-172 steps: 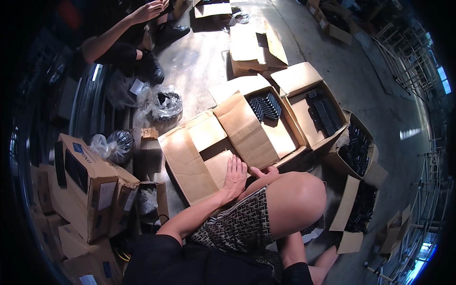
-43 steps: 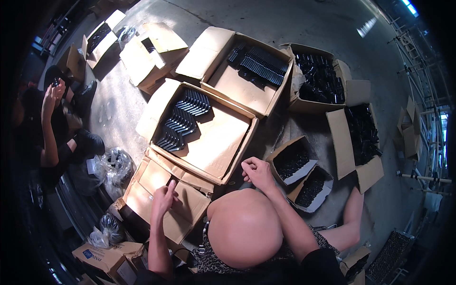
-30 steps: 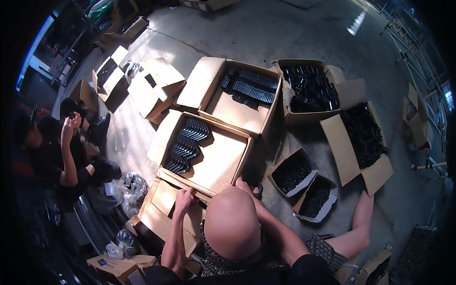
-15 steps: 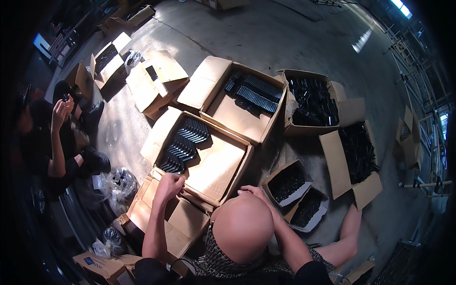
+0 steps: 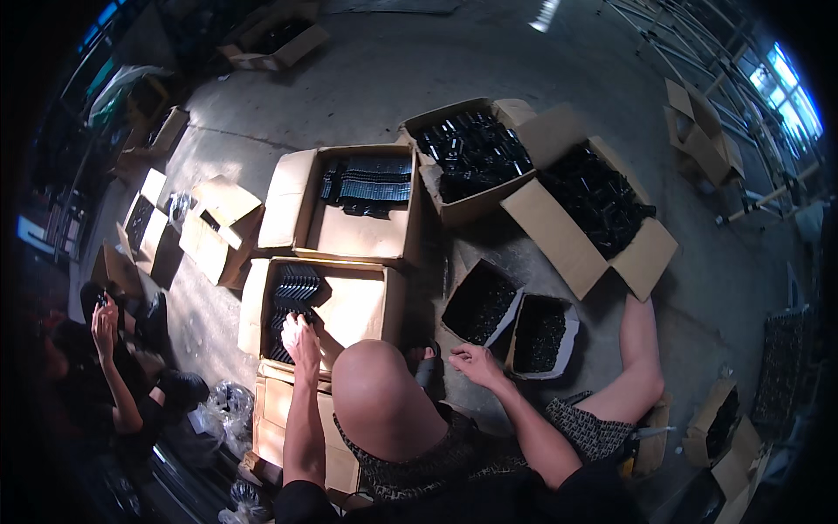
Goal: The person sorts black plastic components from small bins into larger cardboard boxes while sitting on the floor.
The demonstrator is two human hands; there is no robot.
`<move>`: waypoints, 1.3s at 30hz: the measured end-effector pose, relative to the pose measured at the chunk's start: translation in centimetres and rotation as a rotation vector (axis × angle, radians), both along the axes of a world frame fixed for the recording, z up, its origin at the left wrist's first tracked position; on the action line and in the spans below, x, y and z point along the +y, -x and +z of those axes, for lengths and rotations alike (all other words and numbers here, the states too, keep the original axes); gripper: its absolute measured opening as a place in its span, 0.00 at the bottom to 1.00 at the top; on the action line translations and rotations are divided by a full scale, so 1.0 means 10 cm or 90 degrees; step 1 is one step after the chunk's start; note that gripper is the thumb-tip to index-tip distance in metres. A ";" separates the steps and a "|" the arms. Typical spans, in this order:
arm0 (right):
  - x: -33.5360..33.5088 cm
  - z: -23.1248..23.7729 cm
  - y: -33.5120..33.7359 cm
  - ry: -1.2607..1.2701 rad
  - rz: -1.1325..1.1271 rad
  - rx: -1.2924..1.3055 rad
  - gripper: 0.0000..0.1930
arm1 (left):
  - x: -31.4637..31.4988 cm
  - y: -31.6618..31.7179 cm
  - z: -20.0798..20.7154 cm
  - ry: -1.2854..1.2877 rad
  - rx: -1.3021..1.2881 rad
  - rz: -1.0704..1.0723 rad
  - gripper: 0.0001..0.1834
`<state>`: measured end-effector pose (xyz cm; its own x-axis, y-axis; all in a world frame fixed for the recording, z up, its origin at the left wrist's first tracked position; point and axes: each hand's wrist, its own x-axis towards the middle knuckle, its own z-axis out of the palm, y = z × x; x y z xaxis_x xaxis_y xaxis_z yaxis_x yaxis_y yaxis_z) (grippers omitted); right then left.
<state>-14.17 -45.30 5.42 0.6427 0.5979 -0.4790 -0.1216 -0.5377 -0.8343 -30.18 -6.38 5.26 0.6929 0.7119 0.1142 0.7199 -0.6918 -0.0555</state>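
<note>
Pointing away from the wrist, the half-bent fingers of the left hand [image 5: 302, 345] are held low over the black angled pieces [image 5: 295, 286] inside the open carton [image 5: 394, 306]. Directly beneath and just left of these fingertips, the nearer rows are partly covered; the farthest row is left exposed just beyond them. The block of nested rows is laid with its long axis running away from the wrist, along the carton's left side, so the fingers are set almost in line with it. To the right of the fingers, the carton's bare bottom is lit.

The pieces are far more closely approached by the left hand than by the right hand [image 5: 476, 364], which is set well apart, past the bent knee [image 5: 374, 384]. The right fingers are loosely curled, with one small bin [image 5: 566, 341] placed to their right and another small bin [image 5: 504, 321] just beyond them. As the undersides of both hands are hidden, whether a piece is gripped cannot be told.
</note>
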 end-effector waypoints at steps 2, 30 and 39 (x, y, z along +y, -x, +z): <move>-0.05 -0.04 0.08 -0.013 0.007 0.009 0.19 | -0.06 -0.07 -0.01 0.028 0.020 0.029 0.17; 0.50 2.10 -1.88 -0.782 -0.329 0.128 0.19 | -2.32 -3.28 2.78 0.578 -0.186 -0.573 0.06; 0.24 2.03 -2.59 -0.046 -0.046 -0.360 0.30 | -2.11 -3.40 1.93 1.017 -0.256 -0.395 0.13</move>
